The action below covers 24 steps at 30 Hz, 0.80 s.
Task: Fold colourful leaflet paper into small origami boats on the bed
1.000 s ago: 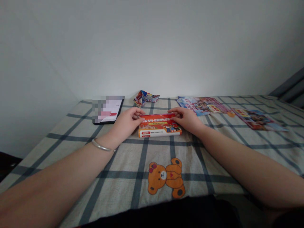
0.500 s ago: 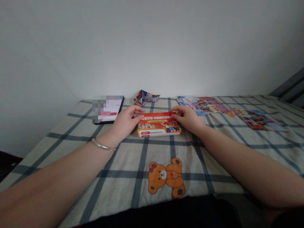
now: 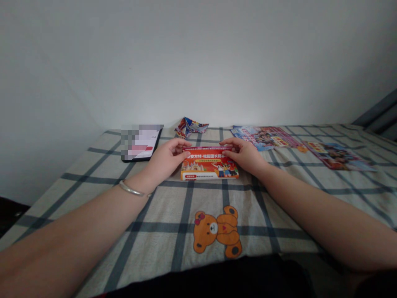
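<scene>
A folded red and orange paper flyer (image 3: 207, 164), with white printed characters and small cartoon figures, lies in front of me on the checked cloth. My left hand (image 3: 173, 154) grips its left end, thumb on the front face and fingers curled behind the top edge. At the opposite end my right hand (image 3: 241, 155) pinches it in the same way. A pink-purple strip shows along the flyer's top. The fingertips behind it are partly hidden.
A phone or tablet (image 3: 144, 145) with a lit, partly blurred screen lies at the back left. Behind the flyer sits a crumpled folded paper piece (image 3: 190, 127). Flat printed flyers (image 3: 263, 137) and another flyer (image 3: 336, 156) lie to the right. A wall (image 3: 198, 62) rises behind the checked cloth (image 3: 149, 244).
The flyer has tipped slightly in my hands, and a pink-purple strip now shows along its top edge. Its lower edge sits a little lower and further right. Both hands keep their grip.
</scene>
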{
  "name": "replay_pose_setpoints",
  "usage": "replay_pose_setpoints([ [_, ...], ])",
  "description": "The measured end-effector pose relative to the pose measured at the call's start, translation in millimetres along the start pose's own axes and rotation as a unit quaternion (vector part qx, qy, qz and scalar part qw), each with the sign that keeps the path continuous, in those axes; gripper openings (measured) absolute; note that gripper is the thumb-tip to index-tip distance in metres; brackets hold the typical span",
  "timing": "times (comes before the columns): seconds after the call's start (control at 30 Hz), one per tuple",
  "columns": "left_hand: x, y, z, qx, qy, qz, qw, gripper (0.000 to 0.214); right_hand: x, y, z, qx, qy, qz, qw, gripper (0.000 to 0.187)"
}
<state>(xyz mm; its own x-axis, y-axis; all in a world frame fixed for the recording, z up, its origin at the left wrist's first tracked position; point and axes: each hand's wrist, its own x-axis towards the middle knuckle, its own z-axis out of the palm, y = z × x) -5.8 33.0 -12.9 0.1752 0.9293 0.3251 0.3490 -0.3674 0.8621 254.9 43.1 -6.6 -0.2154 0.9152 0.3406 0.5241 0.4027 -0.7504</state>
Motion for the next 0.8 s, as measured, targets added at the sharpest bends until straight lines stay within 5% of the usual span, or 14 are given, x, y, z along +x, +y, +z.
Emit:
replay_pose_setpoints([
  [0.23, -3.7, 9.2, 3.5, -0.057, -0.041, -0.026, 0.997, 0.024, 0.2, -0.1, -0.1, 0.023, -0.003, -0.002, 1.0, 0.022],
  [0.8, -5.7, 14.0, 3.4, -0.074, -0.006, -0.036, 0.997, 0.02, -4.1, -7.1, -1.4, 0.009, -0.02, 0.001, 1.0, 0.025],
])
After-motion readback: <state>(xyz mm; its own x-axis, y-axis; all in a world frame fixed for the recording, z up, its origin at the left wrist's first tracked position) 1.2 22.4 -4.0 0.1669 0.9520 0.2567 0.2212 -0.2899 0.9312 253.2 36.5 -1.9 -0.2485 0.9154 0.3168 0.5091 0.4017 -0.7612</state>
